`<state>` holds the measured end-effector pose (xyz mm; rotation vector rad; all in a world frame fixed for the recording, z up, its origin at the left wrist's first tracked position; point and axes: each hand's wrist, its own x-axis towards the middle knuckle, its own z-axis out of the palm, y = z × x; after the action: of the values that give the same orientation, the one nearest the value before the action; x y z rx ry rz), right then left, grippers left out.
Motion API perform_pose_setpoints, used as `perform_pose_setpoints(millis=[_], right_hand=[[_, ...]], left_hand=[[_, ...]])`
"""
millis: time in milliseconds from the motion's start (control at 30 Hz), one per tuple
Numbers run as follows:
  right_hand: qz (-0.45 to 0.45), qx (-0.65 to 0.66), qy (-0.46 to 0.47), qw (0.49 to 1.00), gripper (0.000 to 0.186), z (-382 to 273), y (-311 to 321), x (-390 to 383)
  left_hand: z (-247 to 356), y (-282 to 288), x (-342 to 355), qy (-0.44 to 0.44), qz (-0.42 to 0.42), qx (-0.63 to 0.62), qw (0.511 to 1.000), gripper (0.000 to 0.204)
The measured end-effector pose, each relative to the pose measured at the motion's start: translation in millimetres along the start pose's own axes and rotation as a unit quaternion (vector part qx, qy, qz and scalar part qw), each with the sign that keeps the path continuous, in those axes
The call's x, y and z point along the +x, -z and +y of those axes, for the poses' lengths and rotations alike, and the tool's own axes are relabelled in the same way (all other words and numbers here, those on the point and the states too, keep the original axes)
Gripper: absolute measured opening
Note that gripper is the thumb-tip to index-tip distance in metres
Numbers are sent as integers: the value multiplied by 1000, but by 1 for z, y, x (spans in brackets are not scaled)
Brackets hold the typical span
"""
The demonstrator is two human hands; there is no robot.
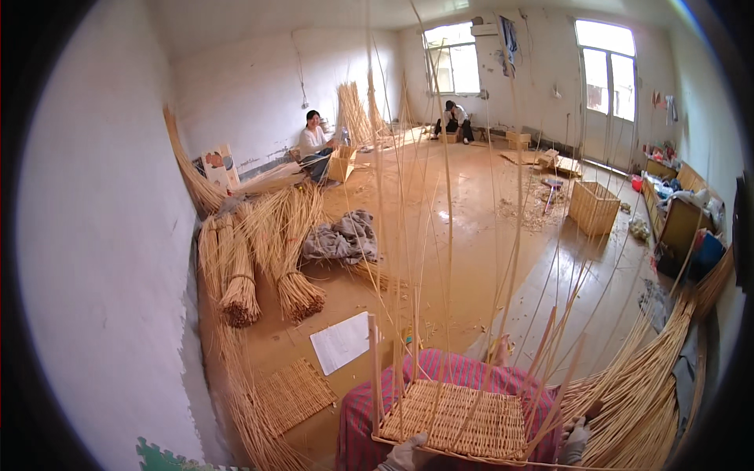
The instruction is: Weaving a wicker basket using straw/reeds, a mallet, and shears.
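Observation:
A woven wicker basket base rests on my lap, over a pink and blue striped cloth. Long thin willow rods rise from its edges, with thicker wooden stakes at the corners. My left hand, in a pale glove, is closed on the near left edge of the base, its thumb on the weave. My right hand, also gloved, is off the base's right side, next to a heap of loose willow rods. Its fingers look curled by a dark brown piece that I cannot make out.
Tied willow bundles and a grey cloth lie ahead left. A flat woven panel and a white sheet are on the floor nearer. A finished basket stands right. Two people sit working farther back.

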<state>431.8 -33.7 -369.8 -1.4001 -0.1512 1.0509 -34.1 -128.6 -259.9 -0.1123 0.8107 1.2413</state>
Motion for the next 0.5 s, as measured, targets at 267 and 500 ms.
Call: perform_pose_setpoints(millis=[267, 500], right_hand=[[-133, -220, 121, 959, 22, 17, -75, -88], [-64, -180, -6, 982, 31, 23, -29, -47]], left_hand=[[-9, 33, 28, 18, 26, 47, 998, 45], [-13, 113, 81, 48, -51, 69, 995, 51]])
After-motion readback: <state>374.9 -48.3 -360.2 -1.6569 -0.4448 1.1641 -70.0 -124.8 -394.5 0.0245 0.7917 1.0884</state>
